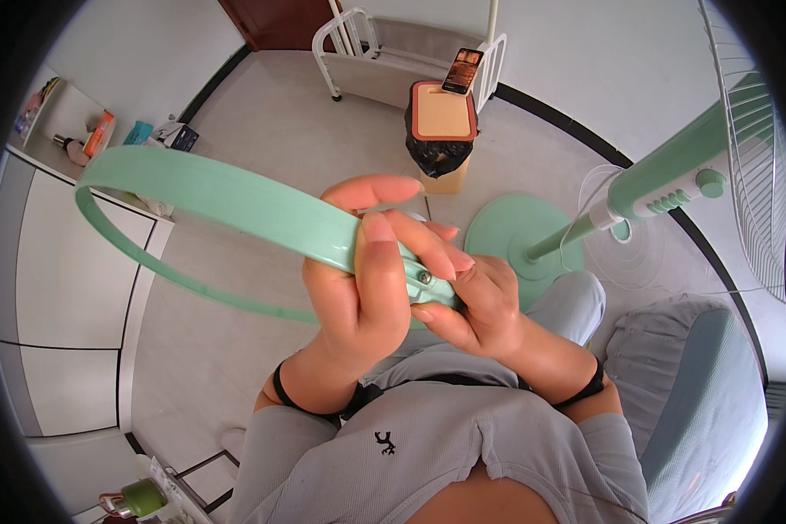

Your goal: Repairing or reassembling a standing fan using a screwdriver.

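A mint-green plastic hoop (218, 205), which looks like a fan's grille ring, is held up in front of my chest and stretches out to the left. My left hand (349, 297) wraps round its band, thumb on top, close to where the ends meet. At that joint sits a small screw (425, 277) in a clasp. My right hand (489, 306) pinches the clasp from the right, its fingertips almost meeting those of the left. A matching green pedestal fan stands to the right, with its post (664, 175), round base (498, 231) and wire grille (751, 131).
Ahead, a phone (462, 72) leans on a lidded bin (443, 113) lined with a black bag. Behind it is a white metal frame (345, 44). White cabinets (70, 253) line the left. A padded blue-grey seat (707, 393) is at right; a loose cord (637, 284) trails there.
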A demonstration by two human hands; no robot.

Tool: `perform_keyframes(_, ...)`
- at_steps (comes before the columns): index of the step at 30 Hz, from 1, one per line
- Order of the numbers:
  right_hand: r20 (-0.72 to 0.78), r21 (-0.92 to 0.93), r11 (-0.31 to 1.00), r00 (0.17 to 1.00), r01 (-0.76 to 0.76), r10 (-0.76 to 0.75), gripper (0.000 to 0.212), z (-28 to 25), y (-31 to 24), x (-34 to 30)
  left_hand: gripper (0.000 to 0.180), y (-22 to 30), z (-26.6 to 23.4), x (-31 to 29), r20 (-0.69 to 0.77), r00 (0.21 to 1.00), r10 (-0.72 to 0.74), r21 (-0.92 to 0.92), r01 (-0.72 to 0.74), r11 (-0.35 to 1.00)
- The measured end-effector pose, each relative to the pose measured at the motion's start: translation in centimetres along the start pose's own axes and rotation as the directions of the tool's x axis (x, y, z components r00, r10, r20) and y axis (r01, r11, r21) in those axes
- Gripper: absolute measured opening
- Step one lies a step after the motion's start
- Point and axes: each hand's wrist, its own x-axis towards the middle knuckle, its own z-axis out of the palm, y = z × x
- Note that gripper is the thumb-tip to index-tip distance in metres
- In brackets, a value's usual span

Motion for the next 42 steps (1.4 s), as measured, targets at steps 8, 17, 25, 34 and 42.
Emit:
perform_keyframes(8,0.012,-0.045,0.998,0.999,-0.033,0.033,0.043,0.0,0.1,0.2,0.018,-0.5,-0.3,0.2,0.073,0.997,0.016,0.039,-0.019,0.999)
perform_keyframes(17,-0.039,0.147,0.972,0.981,-0.182,0.189,0.036,0.8,0.4,-0.3,0.022,-1.7,-0.4,0.1,0.088,0.993,-0.08,-0.039,0.083,0.996)
perform_keyframes(25,0.196,0.163,0.922,0.927,-0.353,0.32,0.031,-0.5,0.1,-0.2,0.024,-1.8,-0.6,0.4,0.102,0.992,-0.069,-0.061,0.075,0.995)
perform_keyframes(34,0.171,0.111,0.938,0.936,-0.327,0.306,0.034,-0.8,0.1,0.6,0.022,-1.8,-0.9,0.9,0.202,0.977,-0.072,0.019,0.07,0.997)
perform_keyframes(42,0.142,0.294,0.891,0.938,-0.345,0.317,0.038,-0.6,0.9,-0.1,0.023,-2.0,-0.6,1.2,0.231,0.971,-0.067,0.026,0.063,0.998)
